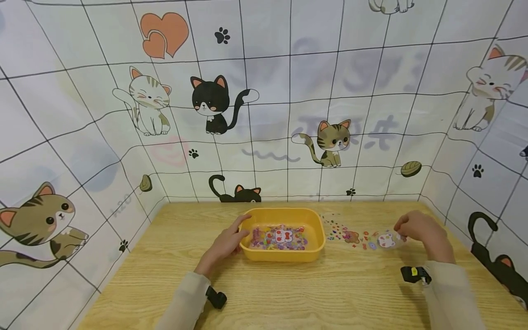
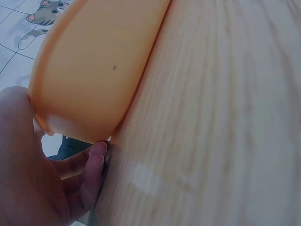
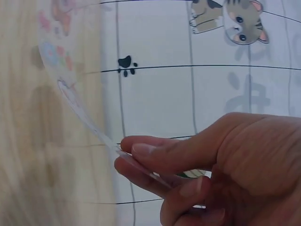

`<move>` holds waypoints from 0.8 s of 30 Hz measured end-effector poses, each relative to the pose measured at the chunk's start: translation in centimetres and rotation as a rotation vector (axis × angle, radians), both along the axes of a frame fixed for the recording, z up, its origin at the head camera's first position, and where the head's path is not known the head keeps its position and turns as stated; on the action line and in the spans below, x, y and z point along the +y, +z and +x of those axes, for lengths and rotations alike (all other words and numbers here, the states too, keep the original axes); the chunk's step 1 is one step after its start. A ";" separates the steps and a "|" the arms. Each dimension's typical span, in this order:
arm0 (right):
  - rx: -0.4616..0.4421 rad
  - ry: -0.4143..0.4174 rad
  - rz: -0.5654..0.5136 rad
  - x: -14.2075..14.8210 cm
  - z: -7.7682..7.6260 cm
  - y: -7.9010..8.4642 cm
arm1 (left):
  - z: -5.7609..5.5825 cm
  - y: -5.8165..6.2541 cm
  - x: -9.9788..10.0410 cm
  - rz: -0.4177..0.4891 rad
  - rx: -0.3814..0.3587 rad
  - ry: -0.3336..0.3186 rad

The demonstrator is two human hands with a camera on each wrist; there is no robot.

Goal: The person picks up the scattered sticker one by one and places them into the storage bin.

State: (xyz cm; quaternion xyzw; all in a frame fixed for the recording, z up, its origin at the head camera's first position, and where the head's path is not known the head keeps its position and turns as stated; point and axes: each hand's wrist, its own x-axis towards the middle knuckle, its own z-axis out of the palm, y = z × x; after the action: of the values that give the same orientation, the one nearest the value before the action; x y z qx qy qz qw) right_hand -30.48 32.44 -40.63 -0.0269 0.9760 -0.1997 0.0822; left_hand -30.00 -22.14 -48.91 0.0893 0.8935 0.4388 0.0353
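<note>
A yellow plastic tub (image 1: pixel 282 233) stands near the middle of the wooden surface (image 1: pixel 288 293), slightly towards the far edge. Inside it lies a flat sheet of small coloured stickers (image 1: pixel 280 237) covering the floor of the tub, with a white and red figure at its centre. The left hand (image 1: pixel 226 243) holds the tub at its left end: the thumb lies over the rim and the fingers curl against the outer wall. To the right of the tub, well apart from it, a transparent sticker sheet (image 1: pixel 363 236) lies on the surface, printed with small coloured motifs, a brown bear and a white cat face. The right hand (image 1: pixel 416 229) pinches the right edge of this sheet between thumb and fingertips. The head view shows the tub contents and both sheets; neither wrist view shows inside the tub. The left wrist view shows the tub's outer wall (image 2: pixel 94 70) and its base corner, with a fingertip (image 2: pixel 96 157) tucked at the lower edge where the tub meets the surface. The right wrist view shows the transparent sheet (image 3: pixel 84 113) lifted and curving up from the surface into the pinch. A fabric backdrop with cartoon cats (image 1: pixel 264 105) encloses the surface on three sides.
</note>
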 end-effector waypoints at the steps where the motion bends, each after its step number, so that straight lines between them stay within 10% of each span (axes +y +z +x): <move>1: 0.021 0.015 0.001 0.1 0.0 0.2 | 0.0 0.0 0.0 0.000 0.000 0.003; 14: 0.012 0.030 -0.222 -0.9 0.9 2.0 | 0.0 -0.2 0.0 0.004 -0.011 -0.005; 24: 0.114 0.060 -0.126 -1.0 1.6 3.4 | 0.0 -0.1 0.1 -0.002 -0.010 0.001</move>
State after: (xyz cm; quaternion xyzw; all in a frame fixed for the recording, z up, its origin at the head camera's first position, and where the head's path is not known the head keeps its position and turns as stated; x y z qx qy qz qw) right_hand -28.90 31.44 -37.24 -0.0724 0.9634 -0.2564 0.0305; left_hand -29.99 -22.09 -48.97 0.0869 0.8937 0.4385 0.0395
